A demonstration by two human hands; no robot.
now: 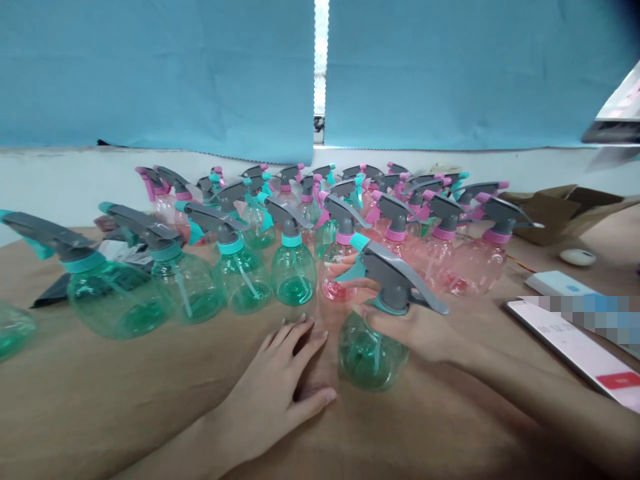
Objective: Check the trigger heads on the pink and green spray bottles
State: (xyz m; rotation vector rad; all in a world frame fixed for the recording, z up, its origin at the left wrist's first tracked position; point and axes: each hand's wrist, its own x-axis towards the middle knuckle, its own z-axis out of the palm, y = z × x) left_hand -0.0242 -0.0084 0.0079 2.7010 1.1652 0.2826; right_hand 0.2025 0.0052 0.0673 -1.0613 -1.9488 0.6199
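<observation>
My right hand [415, 328] is wrapped round the neck of a green spray bottle [373, 360] with a grey and turquoise trigger head. The bottle is upright, its nozzle pointing up and to the left. Flat on the brown table [165, 400], just left of that bottle, lies my left hand [280, 380] with its fingers spread and nothing in it. Beyond my fingertips stands another green spray bottle [294, 273]. A pink spray bottle [336, 267] is partly hidden behind my right fingers.
Several green bottles [245, 280] stand at the left and pink bottles [475, 263] at the right, with more rows behind. A phone [565, 340], a white mouse [577, 257] and an open cardboard box [555, 213] lie on the right. Blue curtains [160, 73] hang behind.
</observation>
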